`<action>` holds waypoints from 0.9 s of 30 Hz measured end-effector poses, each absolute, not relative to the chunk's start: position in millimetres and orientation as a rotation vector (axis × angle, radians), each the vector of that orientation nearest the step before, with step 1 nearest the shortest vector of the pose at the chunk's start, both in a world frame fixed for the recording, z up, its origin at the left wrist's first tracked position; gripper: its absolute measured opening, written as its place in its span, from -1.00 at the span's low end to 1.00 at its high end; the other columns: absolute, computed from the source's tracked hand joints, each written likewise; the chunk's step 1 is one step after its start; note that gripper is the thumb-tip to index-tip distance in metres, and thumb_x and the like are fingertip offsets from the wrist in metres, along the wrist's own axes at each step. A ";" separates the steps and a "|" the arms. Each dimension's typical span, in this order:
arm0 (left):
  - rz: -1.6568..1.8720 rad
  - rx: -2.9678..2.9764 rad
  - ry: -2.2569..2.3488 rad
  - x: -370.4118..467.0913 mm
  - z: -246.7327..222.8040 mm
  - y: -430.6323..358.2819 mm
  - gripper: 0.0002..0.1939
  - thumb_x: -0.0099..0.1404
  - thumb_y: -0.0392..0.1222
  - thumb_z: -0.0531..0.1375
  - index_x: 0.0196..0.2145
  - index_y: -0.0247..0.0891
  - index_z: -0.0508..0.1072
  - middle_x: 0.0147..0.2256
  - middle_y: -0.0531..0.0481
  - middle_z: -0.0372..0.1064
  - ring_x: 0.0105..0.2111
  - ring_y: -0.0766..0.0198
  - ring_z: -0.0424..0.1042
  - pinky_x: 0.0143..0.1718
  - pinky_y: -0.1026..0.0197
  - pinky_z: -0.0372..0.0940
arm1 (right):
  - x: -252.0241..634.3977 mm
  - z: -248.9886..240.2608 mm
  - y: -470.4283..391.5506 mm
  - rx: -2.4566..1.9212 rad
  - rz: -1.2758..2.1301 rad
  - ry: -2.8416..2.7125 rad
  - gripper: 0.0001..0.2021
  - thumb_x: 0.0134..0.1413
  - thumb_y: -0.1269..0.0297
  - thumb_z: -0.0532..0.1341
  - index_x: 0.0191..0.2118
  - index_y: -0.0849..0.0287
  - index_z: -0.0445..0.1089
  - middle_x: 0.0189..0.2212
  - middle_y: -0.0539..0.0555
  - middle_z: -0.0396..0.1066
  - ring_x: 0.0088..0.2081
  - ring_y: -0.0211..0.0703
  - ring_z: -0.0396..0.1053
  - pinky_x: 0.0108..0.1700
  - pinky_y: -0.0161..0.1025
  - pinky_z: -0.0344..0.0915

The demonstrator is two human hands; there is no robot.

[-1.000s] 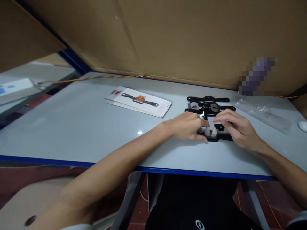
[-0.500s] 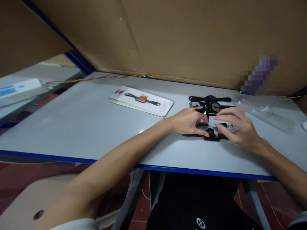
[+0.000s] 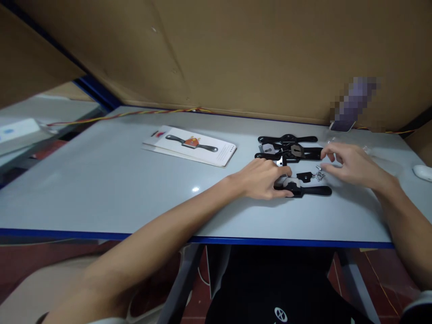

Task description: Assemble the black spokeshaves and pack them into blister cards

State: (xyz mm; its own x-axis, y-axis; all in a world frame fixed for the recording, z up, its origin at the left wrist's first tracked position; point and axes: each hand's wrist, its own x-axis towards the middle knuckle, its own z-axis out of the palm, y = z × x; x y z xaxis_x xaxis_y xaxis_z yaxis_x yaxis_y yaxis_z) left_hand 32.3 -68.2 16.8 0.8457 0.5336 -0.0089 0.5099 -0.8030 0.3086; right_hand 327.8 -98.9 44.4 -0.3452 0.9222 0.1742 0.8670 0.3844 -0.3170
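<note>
A black spokeshave (image 3: 315, 191) lies flat on the table near me, a metal blade (image 3: 290, 182) over its middle. My left hand (image 3: 266, 179) is closed around its middle, thumb at the near side and forefinger beyond the blade. My right hand (image 3: 351, 164) is apart from it, with thumb and fingers spread and nothing visible between them. Just left of the right thumb sit a small pile of silvery screws (image 3: 319, 174) and a black cap plate (image 3: 304, 177). Farther back lie several more black spokeshave bodies (image 3: 288, 138) with loose blades (image 3: 297, 151) on them.
Printed cards (image 3: 192, 146) showing a spokeshave are stacked at the middle left. Clear plastic packaging (image 3: 366, 146) lies behind my right hand, partly hidden. A white mouse-like object (image 3: 422, 172) is at the right edge. A cardboard wall (image 3: 236, 58) closes off the back.
My right hand has drawn away from the near spokeshave to the right, uncovering the screws, cap plate and right handle. My left hand stays at the spokeshave. The view has shifted slightly.
</note>
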 end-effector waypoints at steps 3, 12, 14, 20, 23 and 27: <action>0.097 2.714 0.771 32.9 16.5 -68.4 -0.44 0.38 0.20 0.14 0.08 -0.27 0.58 -0.43 -0.06 0.50 -0.48 0.14 0.36 -0.39 0.13 0.07 | 330.3 46.7 -99.3 -1.687 0.392 -2.475 -0.79 0.16 0.05 0.30 -0.25 0.07 0.52 -0.41 0.04 0.44 -0.42 -0.10 0.34 -0.34 -0.15 0.18; 0.406 2.552 0.770 30.1 20.8 -63.5 -0.53 0.32 0.01 0.06 -0.05 -0.30 0.61 -0.56 0.07 0.40 -0.52 0.24 0.31 -0.21 0.07 0.23 | 322.7 47.8 -99.3 -1.581 0.722 -2.468 -0.70 0.21 -0.02 0.29 -0.32 0.09 0.62 -0.39 0.09 0.58 -0.41 -0.11 0.41 -0.33 -0.15 0.25; 0.477 2.520 0.776 29.0 23.8 -62.6 -0.59 0.31 -0.03 0.06 -0.16 -0.30 0.62 -0.61 0.11 0.34 -0.57 0.29 0.27 -0.13 0.04 0.27 | 323.1 48.5 -99.5 -1.627 0.762 -2.452 -0.68 0.23 -0.04 0.27 -0.31 0.09 0.62 -0.41 0.08 0.59 -0.43 -0.12 0.40 -0.35 -0.16 0.23; 0.294 2.608 0.697 28.2 23.9 -66.4 -0.57 0.38 0.04 0.10 -0.08 -0.29 0.62 -0.56 0.03 0.41 -0.57 0.22 0.32 -0.37 0.12 0.19 | 329.5 53.9 -101.6 -1.851 0.955 -2.406 -0.69 0.10 -0.08 0.35 -0.31 0.07 0.59 -0.54 -0.02 0.51 -0.55 -0.20 0.34 -0.44 -0.20 0.18; 0.228 2.714 0.662 29.2 20.0 -68.4 -0.44 0.41 0.12 0.11 0.15 -0.31 0.55 -0.49 -0.03 0.50 -0.54 0.15 0.38 -0.40 0.11 0.16 | 330.9 56.5 -102.1 -1.821 1.008 -2.403 -0.69 0.14 -0.07 0.33 -0.38 0.07 0.57 -0.54 -0.04 0.48 -0.58 -0.23 0.33 -0.43 -0.20 0.20; 0.160 2.753 0.673 30.8 16.7 -68.8 -0.41 0.41 0.10 0.12 0.24 -0.28 0.51 -0.44 -0.07 0.55 -0.49 0.12 0.43 -0.41 0.11 0.13 | 321.4 54.7 -106.7 -1.683 0.857 -2.237 -0.63 0.18 -0.16 0.33 -0.34 0.08 0.56 -0.57 -0.03 0.46 -0.55 -0.20 0.36 -0.42 -0.20 0.22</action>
